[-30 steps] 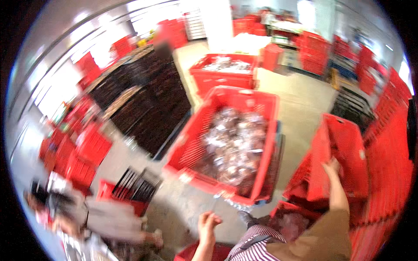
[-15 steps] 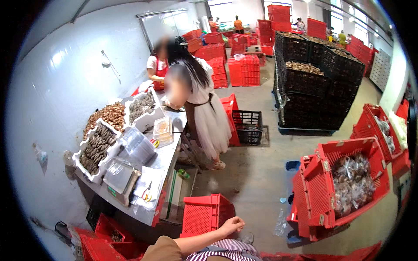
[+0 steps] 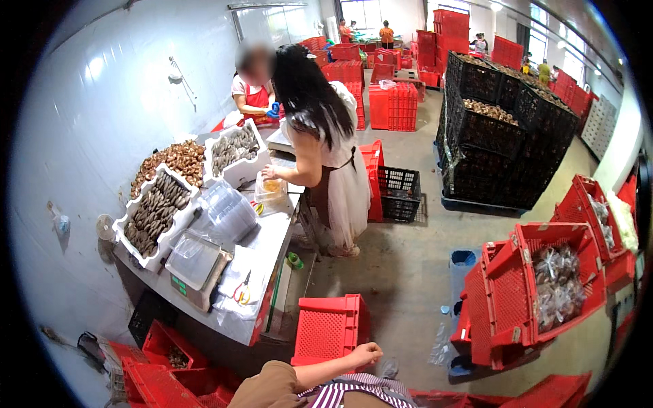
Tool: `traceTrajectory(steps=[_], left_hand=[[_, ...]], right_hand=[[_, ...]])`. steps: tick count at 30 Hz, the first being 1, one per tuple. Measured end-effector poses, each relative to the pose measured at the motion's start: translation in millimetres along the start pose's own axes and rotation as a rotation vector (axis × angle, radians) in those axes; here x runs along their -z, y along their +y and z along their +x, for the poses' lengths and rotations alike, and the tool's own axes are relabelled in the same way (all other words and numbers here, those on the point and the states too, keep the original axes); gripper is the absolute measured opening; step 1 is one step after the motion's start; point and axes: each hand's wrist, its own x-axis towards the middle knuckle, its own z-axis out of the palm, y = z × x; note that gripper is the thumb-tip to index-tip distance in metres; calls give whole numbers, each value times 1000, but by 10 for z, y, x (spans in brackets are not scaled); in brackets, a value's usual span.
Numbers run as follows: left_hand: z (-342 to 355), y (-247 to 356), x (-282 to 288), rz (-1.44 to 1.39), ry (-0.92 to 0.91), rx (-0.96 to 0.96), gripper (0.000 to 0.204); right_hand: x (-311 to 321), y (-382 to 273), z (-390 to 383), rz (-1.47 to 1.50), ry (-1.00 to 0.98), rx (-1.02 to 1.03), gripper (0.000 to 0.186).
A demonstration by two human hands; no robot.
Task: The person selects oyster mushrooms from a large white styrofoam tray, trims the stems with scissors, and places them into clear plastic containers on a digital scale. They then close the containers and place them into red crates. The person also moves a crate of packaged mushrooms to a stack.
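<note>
Grip [image 3: 371,353] curled together, one left hand [image 3: 364,355] hangs beside one red crate [image 3: 326,330], two white boxes [image 3: 249,170] beyond.

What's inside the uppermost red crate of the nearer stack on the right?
The red crate holds clear plastic bags with dark brownish contents, too unclear to identify. Whatever lies beneath the visible bags, including the crate floor under them, is covered.
</note>
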Motion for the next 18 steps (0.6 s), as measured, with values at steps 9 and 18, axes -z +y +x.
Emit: traceTrajectory(steps=[9, 18], left_hand=[[-792, -410, 1344, 97, -7, -47, 16], [-1595, -835, 2274, 220, 7, 26, 15]], right_hand=[[-657, 631, -1231, 20, 71, -15, 35], [-750, 981, -2319, 67, 132, -37, 33]])
